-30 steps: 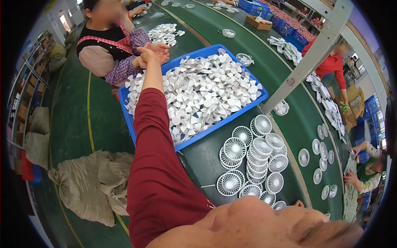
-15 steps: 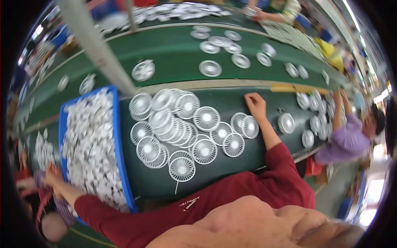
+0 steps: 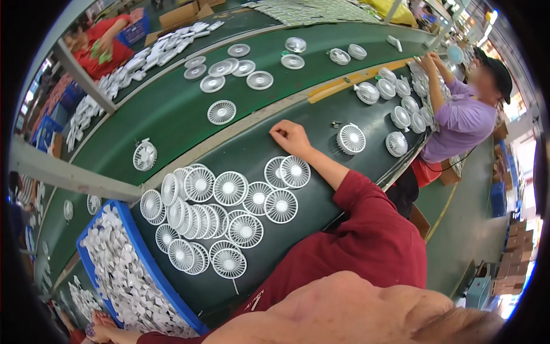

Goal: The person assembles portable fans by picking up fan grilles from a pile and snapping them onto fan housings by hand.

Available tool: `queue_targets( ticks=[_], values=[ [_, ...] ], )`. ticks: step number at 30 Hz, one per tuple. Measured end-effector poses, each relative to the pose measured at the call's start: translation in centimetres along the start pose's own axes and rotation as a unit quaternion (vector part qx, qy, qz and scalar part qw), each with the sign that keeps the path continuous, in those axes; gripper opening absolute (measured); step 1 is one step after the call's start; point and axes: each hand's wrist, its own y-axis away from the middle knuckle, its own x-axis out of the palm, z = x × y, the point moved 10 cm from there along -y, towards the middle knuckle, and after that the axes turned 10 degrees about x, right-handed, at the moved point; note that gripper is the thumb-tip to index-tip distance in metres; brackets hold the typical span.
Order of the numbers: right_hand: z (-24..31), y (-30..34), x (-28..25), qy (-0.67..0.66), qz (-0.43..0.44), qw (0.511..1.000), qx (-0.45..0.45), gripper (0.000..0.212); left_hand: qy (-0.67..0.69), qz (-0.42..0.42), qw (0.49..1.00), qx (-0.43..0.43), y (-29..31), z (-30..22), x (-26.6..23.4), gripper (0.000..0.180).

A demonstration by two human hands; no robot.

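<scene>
My right hand (image 3: 291, 136) rests on the dark green worktable near the conveyor. Its fingers are curled in, and I see nothing in them. Nearest to it lie white round fan grilles (image 3: 295, 172), part of a group overlapping one another. A thin pale stick shows under the front grille (image 3: 230, 263). My left arm reaches past the blue crate (image 3: 163, 281), which is full of small white plastic pieces (image 3: 123, 269). At the lower left rim, my left hand (image 3: 109, 333) is small and close to another person's hand, so its fingers cannot be made out.
Beyond the table runs a green conveyor (image 3: 177, 123) with scattered fan grilles and fan heads (image 3: 145, 155). A co-worker in purple (image 3: 467, 123) handles parts at the right, beside several fan heads (image 3: 366, 93). A grey post (image 3: 74, 172) stands beyond the crate.
The view has turned to the right, so the table and crate appear shifted left and tilted. My right hand keeps its curled pose on the table. The grilles lie as before.
</scene>
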Motion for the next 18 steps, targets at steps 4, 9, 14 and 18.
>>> queue_targets(
  ticks=[4,9,14,18],
  values=[
    [-0.3,-0.3,-0.2,-0.002,0.009,1.000,0.006,0.008,0.108,-0.029,0.981,-0.161,-2.4,5.0,-0.6,0.033],
    [-3.0,-2.0,-0.2,-0.122,0.198,0.959,0.161,0.015,0.235,-0.048,0.906,-0.348,-3.5,12.2,-2.8,0.037],
    [-2.9,-11.5,-11.5,0.058,0.061,0.996,-0.029,0.019,0.331,-0.053,0.787,-0.518,-2.8,17.1,-5.0,0.042],
    [-12.3,-21.9,-20.9,0.230,-0.015,0.973,0.015,0.039,0.414,-0.094,0.737,-0.526,-4.9,19.6,-7.6,0.036]
  ],
)
